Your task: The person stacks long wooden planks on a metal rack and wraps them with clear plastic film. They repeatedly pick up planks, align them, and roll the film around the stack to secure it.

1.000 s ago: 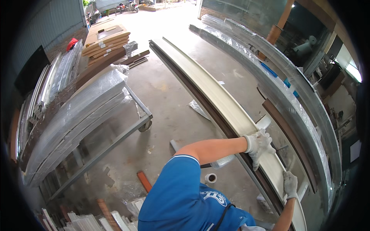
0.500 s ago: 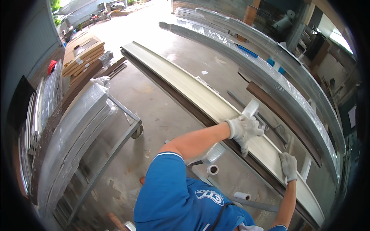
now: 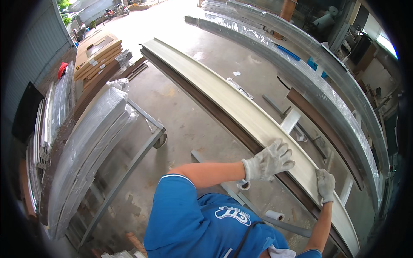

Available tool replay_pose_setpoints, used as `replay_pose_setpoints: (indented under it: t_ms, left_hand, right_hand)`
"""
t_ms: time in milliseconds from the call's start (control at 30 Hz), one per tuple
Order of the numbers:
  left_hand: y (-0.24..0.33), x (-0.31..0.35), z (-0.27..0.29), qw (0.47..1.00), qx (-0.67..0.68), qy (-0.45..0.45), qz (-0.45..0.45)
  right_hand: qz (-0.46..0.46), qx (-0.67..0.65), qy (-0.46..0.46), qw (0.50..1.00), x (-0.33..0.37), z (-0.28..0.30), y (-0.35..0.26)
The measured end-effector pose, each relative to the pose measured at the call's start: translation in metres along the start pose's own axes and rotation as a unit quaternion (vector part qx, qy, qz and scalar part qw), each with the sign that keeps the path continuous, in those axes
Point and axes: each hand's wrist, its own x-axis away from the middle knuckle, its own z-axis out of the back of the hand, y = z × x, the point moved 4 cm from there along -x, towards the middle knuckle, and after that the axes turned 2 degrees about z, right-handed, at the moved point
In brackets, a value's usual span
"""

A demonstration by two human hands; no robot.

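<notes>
A long cream panel (image 3: 215,90) with raised edges runs diagonally from far left to near right, on top of dark brown lengths (image 3: 193,101) of similar shape. My left hand (image 3: 267,162), in a whitish work glove, is over the panel's near edge with fingers spread and nothing in them; whether it touches the surface I cannot tell. My gloved right hand (image 3: 325,185) is closed round the panel's right-hand edge, closer to its near end. A white, film-wrapped bar (image 3: 291,121) sticks out from under the panel on the right.
Film-wrapped bundles (image 3: 92,142) lie on a wheeled metal rack (image 3: 129,172) at left, with stacked boards (image 3: 97,56) beyond. Long wrapped profiles (image 3: 275,58) and a brown length (image 3: 322,133) line the right. White rolls (image 3: 274,215) are by my body.
My left hand has drawn back toward me, from the panel's middle to its near edge. My right hand stays at the right-hand edge. The whole view has shifted slightly.
</notes>
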Motion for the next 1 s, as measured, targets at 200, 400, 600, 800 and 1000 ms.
replay_pose_setpoints:
  t_ms: [200, 400, 600, 800, 1000]
  left_hand:
    - [0.011, 0.017, -0.018, 0.981, 0.058, 0.186, 0.022]
    - [0.014, 0.016, -0.036, 0.981, 0.085, 0.164, 0.060]
    - [0.009, 0.018, -0.031, 0.988, 0.110, 0.050, 0.092]
    - [0.044, -0.010, -0.017, 0.981, 0.007, 0.181, 0.068]
    - [0.138, -0.071, -0.058, 0.990, 0.028, 0.135, -0.025]
  right_hand:
    - [-0.006, 0.024, 0.040, 0.999, 0.003, -0.005, 0.000]
    - [0.014, 0.024, 0.045, 0.999, 0.004, -0.001, -0.008]
    - [-0.023, 0.017, -0.006, 1.000, 0.010, 0.005, -0.003]
    - [-0.162, 0.047, 0.002, 0.986, 0.081, 0.043, 0.089]
    - [-0.165, 0.066, 0.053, 0.983, 0.100, 0.039, 0.121]
